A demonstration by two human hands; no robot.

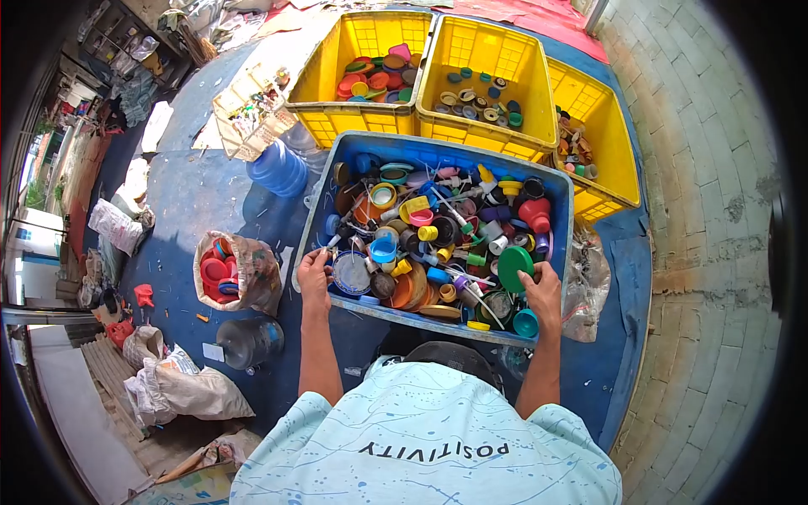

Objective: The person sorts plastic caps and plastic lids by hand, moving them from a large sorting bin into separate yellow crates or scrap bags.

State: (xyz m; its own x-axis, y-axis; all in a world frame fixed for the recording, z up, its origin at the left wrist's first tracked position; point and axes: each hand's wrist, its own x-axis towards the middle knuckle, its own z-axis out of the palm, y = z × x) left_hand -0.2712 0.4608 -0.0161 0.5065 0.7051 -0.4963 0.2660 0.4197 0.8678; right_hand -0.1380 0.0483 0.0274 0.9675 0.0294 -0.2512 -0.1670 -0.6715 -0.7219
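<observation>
A blue bin (438, 145) full of mixed plastic caps, lids and pump tops stands in front of me. My right hand (544, 290) grips a round green lid (514, 268) by its edge, above the bin's right front part. At the left front corner, my left hand (315, 273) has its fingertips pinched at a small white plastic piece (333, 241). Close to that hand lies a white round lid (351, 271) among the pile. A red cap (535, 214) rests behind the green lid.
Three yellow crates (488, 135) holding sorted caps stand behind the bin. To the left are a sack of red lids (268, 282), a clear jug (250, 342), a blue water jug (279, 168) and a cream basket (244, 139). A block wall (699, 227) runs along the right.
</observation>
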